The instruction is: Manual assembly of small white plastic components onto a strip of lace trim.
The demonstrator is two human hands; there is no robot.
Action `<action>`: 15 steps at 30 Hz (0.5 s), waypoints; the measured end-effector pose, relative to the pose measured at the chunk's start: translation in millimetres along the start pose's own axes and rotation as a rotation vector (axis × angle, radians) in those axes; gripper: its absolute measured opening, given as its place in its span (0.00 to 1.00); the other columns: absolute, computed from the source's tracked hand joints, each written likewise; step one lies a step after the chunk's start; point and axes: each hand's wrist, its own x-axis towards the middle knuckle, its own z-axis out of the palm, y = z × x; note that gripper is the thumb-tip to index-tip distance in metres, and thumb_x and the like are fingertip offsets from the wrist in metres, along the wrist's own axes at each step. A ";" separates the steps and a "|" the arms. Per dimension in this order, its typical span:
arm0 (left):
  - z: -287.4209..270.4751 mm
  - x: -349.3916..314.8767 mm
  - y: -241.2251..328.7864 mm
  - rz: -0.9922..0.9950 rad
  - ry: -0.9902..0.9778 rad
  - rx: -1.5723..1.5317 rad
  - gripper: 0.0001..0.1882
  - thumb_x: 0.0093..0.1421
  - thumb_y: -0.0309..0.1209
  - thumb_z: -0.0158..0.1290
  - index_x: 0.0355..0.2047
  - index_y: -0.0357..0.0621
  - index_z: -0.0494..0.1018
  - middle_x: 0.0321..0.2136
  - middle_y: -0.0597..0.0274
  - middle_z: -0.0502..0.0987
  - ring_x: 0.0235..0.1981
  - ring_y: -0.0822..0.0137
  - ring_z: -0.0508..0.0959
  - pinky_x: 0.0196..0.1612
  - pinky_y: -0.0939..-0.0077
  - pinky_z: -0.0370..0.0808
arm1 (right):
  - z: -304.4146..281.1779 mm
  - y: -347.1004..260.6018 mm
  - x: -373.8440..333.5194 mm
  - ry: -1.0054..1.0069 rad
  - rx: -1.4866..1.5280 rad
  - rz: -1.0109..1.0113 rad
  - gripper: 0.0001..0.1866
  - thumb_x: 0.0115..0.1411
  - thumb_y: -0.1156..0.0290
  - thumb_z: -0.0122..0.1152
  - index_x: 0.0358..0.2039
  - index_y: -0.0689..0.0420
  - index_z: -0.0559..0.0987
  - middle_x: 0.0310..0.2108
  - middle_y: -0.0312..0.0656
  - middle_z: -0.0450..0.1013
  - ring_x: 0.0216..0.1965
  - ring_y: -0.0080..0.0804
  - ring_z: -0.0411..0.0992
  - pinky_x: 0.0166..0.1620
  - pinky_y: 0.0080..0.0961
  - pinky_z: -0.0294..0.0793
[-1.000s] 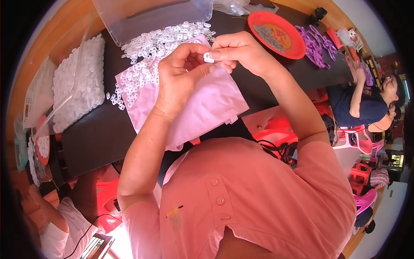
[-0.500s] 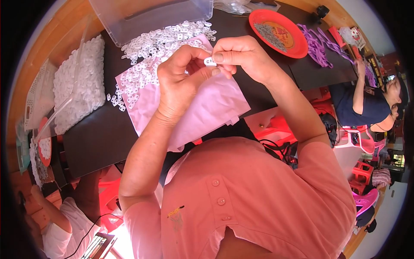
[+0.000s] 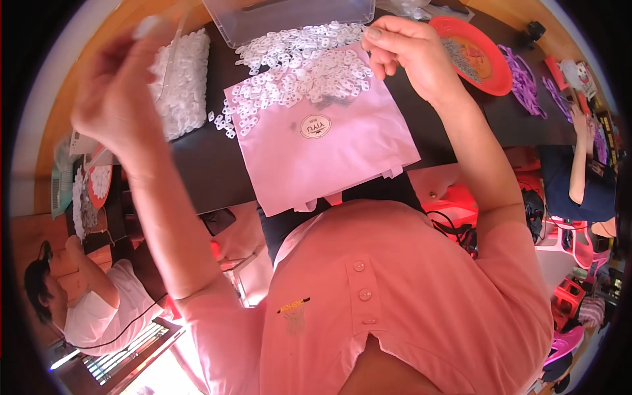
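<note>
Pink cloth makes the bag point(image 3: 329, 161) we see on a dark surface point(image 3: 201, 178), with small white pieces point(image 3: 332, 72) heaped on its far end. Left of the bag, our left hand point(image 3: 124, 92) pinches a blurry white piece point(image 3: 151, 27). By the bag's far right corner, our right hand point(image 3: 411, 56) is curled narrow; we can't tell if it holds anything. Right of the bag are a red plate point(image 3: 504, 74), purple straps point(image 3: 524, 82) and, farther off, red stools point(image 3: 567, 299).

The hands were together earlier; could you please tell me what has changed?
The left hand has swung left toward the large white heap, holding a blurred white item; the right hand, now apart, seems to have let go. The pink bag and red tray stay put.
</note>
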 end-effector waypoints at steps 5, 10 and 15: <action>-71.4 35.3 -67.6 0.054 -0.336 0.812 0.15 0.54 0.38 0.61 0.35 0.39 0.79 0.25 0.59 0.79 0.26 0.69 0.77 0.29 0.74 0.71 | 27.5 -9.7 23.9 -0.121 -0.025 0.084 0.08 0.63 0.69 0.55 0.29 0.58 0.77 0.20 0.35 0.71 0.21 0.29 0.71 0.27 0.22 0.67; -48.1 -22.5 -58.9 0.025 -0.380 0.633 0.18 0.54 0.42 0.62 0.36 0.38 0.79 0.23 0.57 0.77 0.26 0.65 0.76 0.32 0.73 0.72 | 23.6 5.7 27.8 -0.120 -0.172 0.104 0.08 0.62 0.72 0.53 0.26 0.55 0.78 0.21 0.40 0.75 0.22 0.36 0.73 0.27 0.28 0.72; -57.8 -38.4 -59.9 0.063 -0.247 0.383 0.15 0.50 0.32 0.66 0.34 0.36 0.78 0.21 0.60 0.75 0.24 0.65 0.74 0.33 0.72 0.72 | 30.8 31.5 25.2 -0.205 -0.413 -0.116 0.05 0.58 0.72 0.59 0.30 0.60 0.76 0.19 0.30 0.67 0.22 0.14 0.63 0.27 0.16 0.62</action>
